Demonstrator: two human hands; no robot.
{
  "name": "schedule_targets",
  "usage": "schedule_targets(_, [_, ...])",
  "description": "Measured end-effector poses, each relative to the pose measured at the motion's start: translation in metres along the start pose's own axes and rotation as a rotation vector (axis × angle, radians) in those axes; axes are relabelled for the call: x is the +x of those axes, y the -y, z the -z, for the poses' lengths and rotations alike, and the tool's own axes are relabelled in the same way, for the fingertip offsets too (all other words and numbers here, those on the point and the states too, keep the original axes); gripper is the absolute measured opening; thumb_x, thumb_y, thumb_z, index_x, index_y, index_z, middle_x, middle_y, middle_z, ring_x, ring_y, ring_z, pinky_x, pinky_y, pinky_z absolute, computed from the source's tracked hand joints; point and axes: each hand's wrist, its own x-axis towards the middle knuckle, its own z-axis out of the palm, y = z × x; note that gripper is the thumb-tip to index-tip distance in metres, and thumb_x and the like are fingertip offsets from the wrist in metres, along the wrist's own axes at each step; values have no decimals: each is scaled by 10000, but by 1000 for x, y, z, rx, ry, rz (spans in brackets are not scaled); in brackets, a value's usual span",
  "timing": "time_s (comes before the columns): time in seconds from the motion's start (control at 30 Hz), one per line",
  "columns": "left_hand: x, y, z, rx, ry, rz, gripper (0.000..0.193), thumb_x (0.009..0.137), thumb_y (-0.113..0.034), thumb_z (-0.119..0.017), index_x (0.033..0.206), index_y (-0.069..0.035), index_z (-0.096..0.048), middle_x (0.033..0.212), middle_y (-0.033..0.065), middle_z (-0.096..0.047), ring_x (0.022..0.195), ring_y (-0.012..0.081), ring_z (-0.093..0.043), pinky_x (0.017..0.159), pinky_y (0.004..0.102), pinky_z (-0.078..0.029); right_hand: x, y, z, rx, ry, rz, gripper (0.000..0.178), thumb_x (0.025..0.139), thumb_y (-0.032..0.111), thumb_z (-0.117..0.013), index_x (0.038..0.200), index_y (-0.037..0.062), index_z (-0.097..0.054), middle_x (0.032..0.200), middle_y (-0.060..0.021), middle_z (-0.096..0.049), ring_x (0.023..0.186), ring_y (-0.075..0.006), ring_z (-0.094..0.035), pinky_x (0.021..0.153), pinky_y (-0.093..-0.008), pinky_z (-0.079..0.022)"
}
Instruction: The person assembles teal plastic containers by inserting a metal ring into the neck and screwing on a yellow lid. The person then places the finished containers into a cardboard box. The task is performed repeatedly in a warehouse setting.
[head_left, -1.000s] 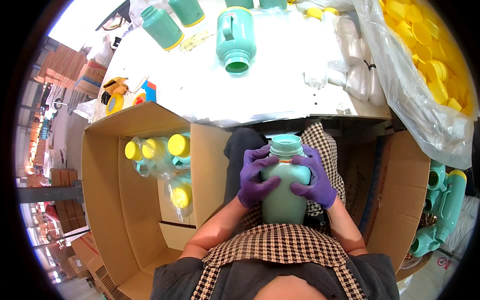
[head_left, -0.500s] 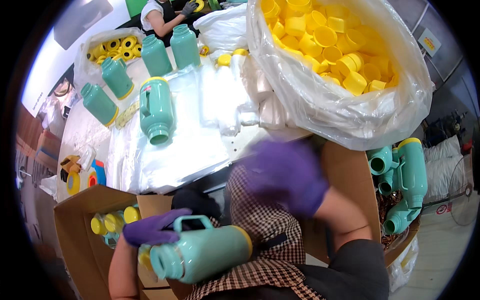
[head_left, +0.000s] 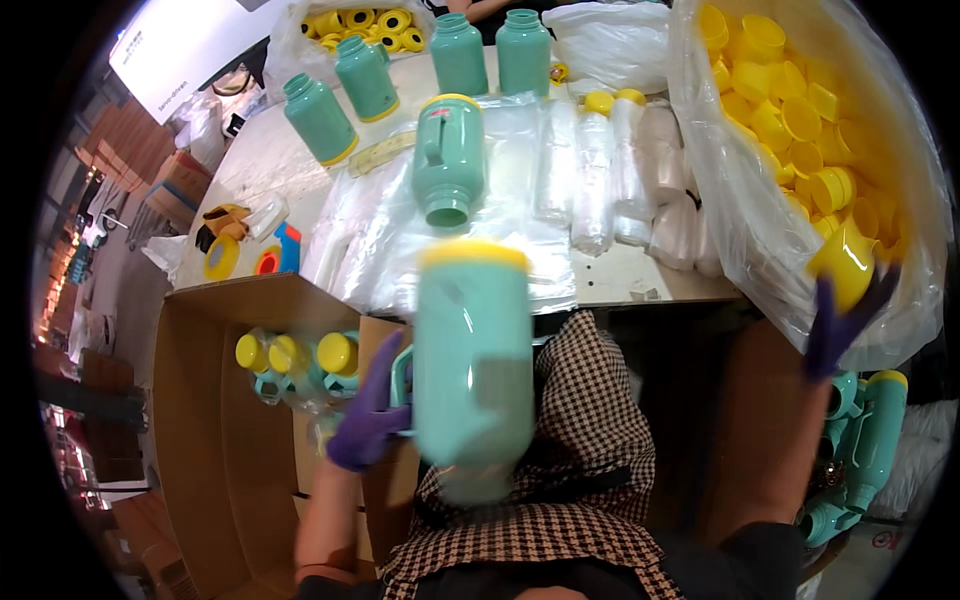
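Observation:
My left hand (head_left: pixel 370 420), in a purple glove, is closed round the handle of a pale green thermos jug (head_left: pixel 473 360). The jug hangs above my lap upside down, its yellow base up and its blurred mouth down. At the right, my gloved right hand (head_left: pixel 845 325) grips a yellow cup (head_left: pixel 845 265) between thumb and fingers. That cup is at the near edge of a big clear plastic bag (head_left: pixel 730 230) full of similar yellow cups (head_left: pixel 800 120).
Several green jugs (head_left: pixel 448 165) stand on the table (head_left: pixel 260 170) beside clear plastic sleeves (head_left: pixel 595 185). An open cardboard box (head_left: pixel 230 420) at left holds yellow-capped jugs (head_left: pixel 290 355); more green jugs (head_left: pixel 875 430) lie at lower right. A tape dispenser (head_left: pixel 285 250) sits at the table's left edge.
The jug has swung from lying sideways over my lap to base up. My right hand has moved from above my lap to the bag and taken a yellow cup. The view has shifted.

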Motion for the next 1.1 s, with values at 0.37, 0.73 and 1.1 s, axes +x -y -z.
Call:
schedule_targets(0.37, [8,29,-66,-267,-489,-244,751,859,-66,-659,1476,-39,-232,1364,162,-436,1152,263,-556,916,364,-525,-302,159,-48,610,756,-543,1096,780,491,-797,1479,-16,-123,1353,-191,-312,1240,-284,-405,1041,-439,-383])
schedule_targets(0.73, [-46,78,-24,170,8,-212,490,883,-47,-634,1357,-32,-507,1366,178,-524,1180,350,-579,991,375,-497,-154,127,-148,177,1518,-325,393,924,162,-655,1269,-15,-591,1253,-209,-639,1207,-289,-601,1005,-381,-475])
schedule_targets(1.1, [-48,107,-64,431,4,-571,598,783,62,-638,1329,-159,-538,1409,217,-502,1097,386,-654,847,386,-590,-216,139,-279,494,1425,7,156,796,194,-790,863,64,-737,838,-105,-709,819,-258,-690,764,-346,-537])
